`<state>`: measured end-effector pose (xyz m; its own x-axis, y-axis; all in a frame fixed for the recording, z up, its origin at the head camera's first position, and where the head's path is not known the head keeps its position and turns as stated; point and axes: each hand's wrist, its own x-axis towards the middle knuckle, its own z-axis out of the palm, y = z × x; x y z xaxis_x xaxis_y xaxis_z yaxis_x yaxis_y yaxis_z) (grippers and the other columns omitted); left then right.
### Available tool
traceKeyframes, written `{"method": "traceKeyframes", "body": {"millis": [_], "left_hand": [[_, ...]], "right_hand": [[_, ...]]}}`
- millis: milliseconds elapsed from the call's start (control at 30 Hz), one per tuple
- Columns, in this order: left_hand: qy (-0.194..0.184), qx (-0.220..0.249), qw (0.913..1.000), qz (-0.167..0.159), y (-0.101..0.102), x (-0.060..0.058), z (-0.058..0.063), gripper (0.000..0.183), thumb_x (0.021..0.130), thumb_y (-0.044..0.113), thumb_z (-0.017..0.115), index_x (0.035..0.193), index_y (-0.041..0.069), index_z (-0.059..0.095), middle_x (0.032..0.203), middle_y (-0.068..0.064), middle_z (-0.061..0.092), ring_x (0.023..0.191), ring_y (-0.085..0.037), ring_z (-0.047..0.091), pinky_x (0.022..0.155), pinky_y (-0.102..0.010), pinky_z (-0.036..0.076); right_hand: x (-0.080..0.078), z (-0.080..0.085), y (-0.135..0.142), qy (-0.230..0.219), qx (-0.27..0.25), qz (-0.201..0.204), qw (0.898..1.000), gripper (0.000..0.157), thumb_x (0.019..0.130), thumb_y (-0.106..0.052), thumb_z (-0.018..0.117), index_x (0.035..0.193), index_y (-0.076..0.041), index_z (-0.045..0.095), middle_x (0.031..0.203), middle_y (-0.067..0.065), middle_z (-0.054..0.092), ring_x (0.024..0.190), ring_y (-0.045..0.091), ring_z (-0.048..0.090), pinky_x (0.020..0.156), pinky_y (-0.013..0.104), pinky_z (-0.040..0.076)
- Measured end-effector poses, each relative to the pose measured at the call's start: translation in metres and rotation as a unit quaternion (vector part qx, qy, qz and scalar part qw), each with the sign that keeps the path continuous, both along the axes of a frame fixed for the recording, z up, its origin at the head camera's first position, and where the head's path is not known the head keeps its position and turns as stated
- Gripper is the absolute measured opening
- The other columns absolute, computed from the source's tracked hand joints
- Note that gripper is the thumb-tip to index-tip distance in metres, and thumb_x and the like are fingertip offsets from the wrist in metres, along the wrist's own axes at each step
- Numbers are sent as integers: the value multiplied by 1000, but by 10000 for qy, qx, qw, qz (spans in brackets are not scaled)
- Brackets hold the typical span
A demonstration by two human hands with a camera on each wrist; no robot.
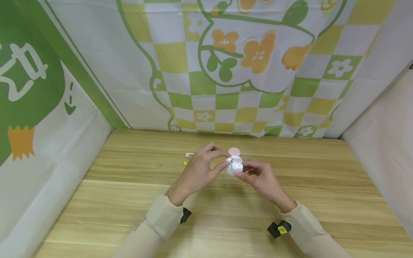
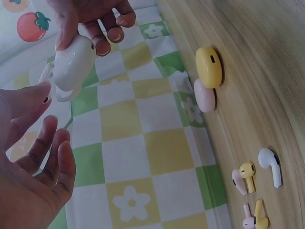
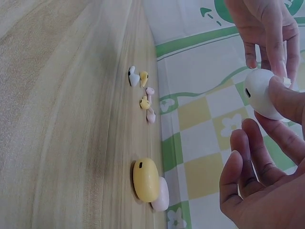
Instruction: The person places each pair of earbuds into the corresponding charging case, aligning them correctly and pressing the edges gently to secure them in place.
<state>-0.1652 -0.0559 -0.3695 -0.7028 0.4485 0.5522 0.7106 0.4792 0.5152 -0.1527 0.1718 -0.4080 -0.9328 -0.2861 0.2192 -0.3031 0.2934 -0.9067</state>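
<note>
A white earbud case (image 1: 238,167) with its lid raised is held above the table by my right hand (image 1: 264,179), thumb on one side and fingers on the other. Beside it, my left hand (image 1: 200,165) pinches a white earbud (image 1: 228,161) between thumb and index finger, right at the case's opening. From the left wrist view, the case (image 2: 75,64) mostly hides that earbud. The remaining fingers of the left hand (image 2: 35,167) spread apart. In the right wrist view, the rounded underside of the case (image 3: 259,95) with its dark port faces the camera.
A yellow case (image 2: 208,67) and a pink case (image 2: 205,95) lie touching on the wooden table. Left of them lie a white earbud (image 2: 271,166), yellow earbuds (image 3: 144,102) and pink earbuds (image 3: 151,116). A patterned cloth (image 1: 226,107) hangs behind the table.
</note>
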Motion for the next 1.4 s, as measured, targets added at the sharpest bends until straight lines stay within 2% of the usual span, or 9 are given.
{"method": "traceKeyframes", "body": {"millis": [200, 467, 967, 1200, 1400], "left_hand": [[37, 60, 10000, 26, 1, 1, 2, 15, 91, 12, 78, 105, 7, 76, 103, -5, 62, 94, -21, 58, 79, -34, 49], [201, -100, 9997, -73, 1, 1, 0, 13, 91, 11, 78, 103, 8, 77, 106, -4, 61, 98, -20, 57, 83, -34, 49], [198, -26, 9997, -116, 1, 0, -2, 7, 88, 9, 80, 95, 10, 77, 108, -5, 59, 101, -22, 56, 88, -37, 48], [0, 76, 9999, -66, -3, 1, -1, 8, 92, 11, 76, 99, 8, 76, 112, -6, 59, 103, -22, 56, 89, -39, 49], [-475, 177, 9987, 110, -16, -3, -5, 15, 93, 14, 77, 106, 7, 75, 111, -4, 59, 103, -21, 58, 87, -40, 51]], "right_hand": [[0, 1, 0, -32, -22, 13, 10000, 19, 90, -5, 77, 108, -1, 75, 100, 8, 70, 90, 18, 63, 77, 28, 54], [0, 0, 1, -20, -46, 58, 10000, 19, 91, -5, 76, 110, 0, 75, 101, 9, 70, 92, 18, 63, 79, 28, 54], [0, 0, 1, 16, -31, 61, 10000, 17, 91, -5, 76, 108, -1, 75, 99, 8, 69, 90, 19, 62, 78, 28, 54], [-1, -1, 1, -6, -38, -12, 10000, 18, 91, -4, 76, 108, 0, 75, 99, 8, 70, 90, 18, 62, 77, 28, 54], [-1, -1, 1, 14, -43, -74, 10000, 18, 90, -3, 77, 107, 0, 75, 98, 8, 70, 89, 18, 63, 77, 27, 54]]}}
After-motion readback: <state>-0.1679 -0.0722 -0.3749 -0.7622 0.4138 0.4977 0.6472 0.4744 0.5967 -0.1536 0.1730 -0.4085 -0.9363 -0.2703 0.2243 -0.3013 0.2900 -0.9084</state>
